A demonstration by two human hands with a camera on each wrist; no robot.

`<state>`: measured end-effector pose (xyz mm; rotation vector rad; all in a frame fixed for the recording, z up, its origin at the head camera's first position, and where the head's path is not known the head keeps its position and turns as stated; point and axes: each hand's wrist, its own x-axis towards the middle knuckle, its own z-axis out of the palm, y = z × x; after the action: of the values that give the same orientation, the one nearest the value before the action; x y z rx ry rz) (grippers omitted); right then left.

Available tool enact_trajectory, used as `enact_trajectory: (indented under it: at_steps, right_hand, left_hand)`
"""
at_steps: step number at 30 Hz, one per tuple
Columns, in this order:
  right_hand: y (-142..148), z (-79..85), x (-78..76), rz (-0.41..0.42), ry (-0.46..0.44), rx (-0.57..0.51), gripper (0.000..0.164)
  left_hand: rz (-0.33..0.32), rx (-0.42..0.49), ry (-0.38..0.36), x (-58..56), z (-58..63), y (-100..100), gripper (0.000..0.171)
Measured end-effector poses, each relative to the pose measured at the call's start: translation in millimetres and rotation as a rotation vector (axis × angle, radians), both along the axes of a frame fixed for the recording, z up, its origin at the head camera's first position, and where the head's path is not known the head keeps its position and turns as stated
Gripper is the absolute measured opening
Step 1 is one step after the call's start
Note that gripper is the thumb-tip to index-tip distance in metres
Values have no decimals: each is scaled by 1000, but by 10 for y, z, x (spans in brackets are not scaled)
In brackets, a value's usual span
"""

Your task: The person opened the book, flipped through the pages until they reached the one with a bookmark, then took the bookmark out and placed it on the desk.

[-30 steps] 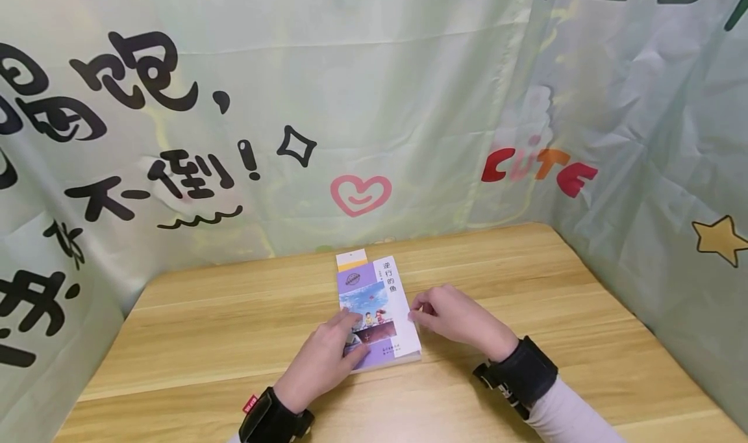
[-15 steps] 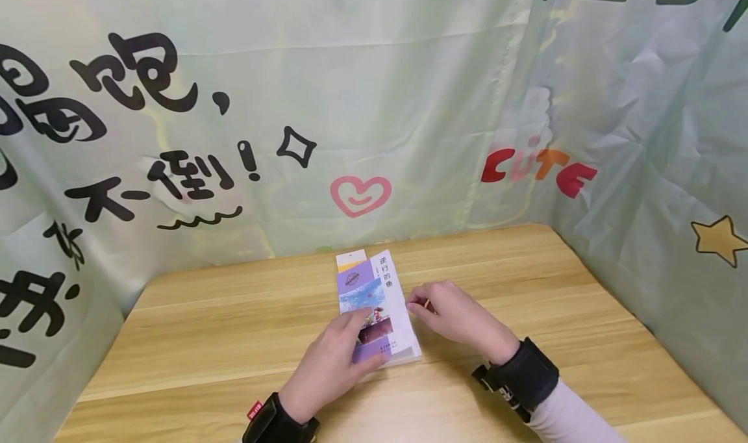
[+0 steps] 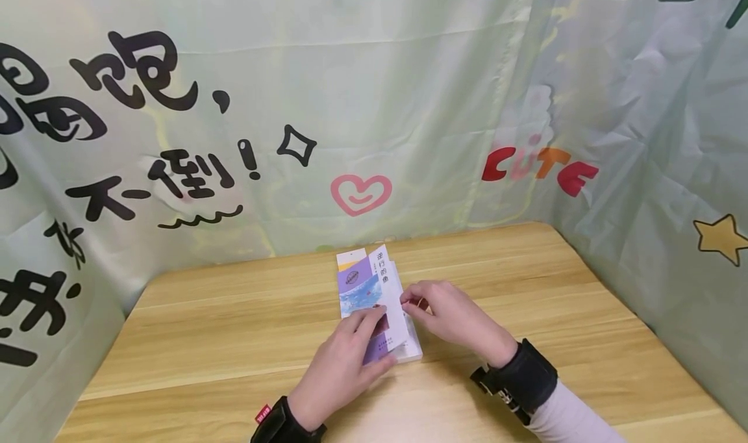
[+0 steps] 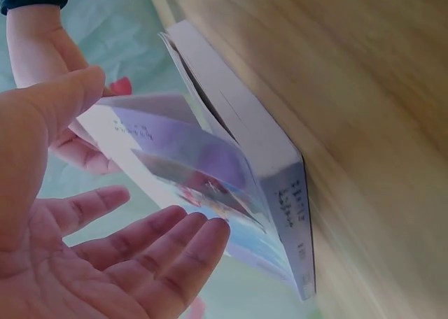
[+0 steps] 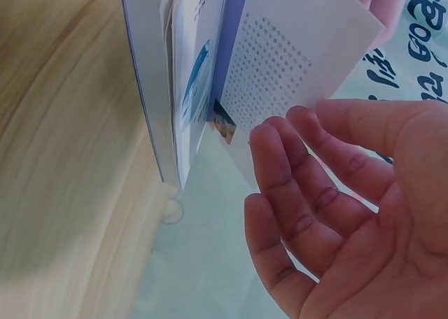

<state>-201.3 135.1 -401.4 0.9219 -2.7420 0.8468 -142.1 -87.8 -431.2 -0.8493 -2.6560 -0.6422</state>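
Note:
A paperback book [image 3: 359, 293] with a purple, white and blue illustrated cover lies on the table, its front cover partly lifted from the right side. My right hand [image 3: 450, 313] pinches the free edge of this cover between thumb and forefinger. In the right wrist view, the cover's inner side [image 5: 273, 67] shows rows of small print, and a page with a blue picture [image 5: 199, 74] lies behind it. Over the cover's lower part, my left hand [image 3: 341, 365] has its fingers extended. The left fingers [image 4: 182, 256] are spread in front of the cover, thumb near its edge.
A white and yellow card [image 3: 350, 259] sticks out past the book's far end. The wooden table [image 3: 234, 339] extends on both sides, and a printed pale green cloth [image 3: 409, 105] hangs behind it. Black bands [image 3: 523, 378] wrap the wrists.
The front cover has risen and swung leftward, baring the page beneath. My right hand has moved slightly left with its edge, while my left hand has shifted rightward over the cover.

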Motion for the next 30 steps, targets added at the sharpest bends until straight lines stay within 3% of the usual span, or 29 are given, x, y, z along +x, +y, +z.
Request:
enact_trajectory:
  at_steps: [30]
  right_hand:
    - [-99, -40, 44, 41, 12, -32, 15]
  left_hand:
    - [2, 12, 48, 13, 46, 41, 64]
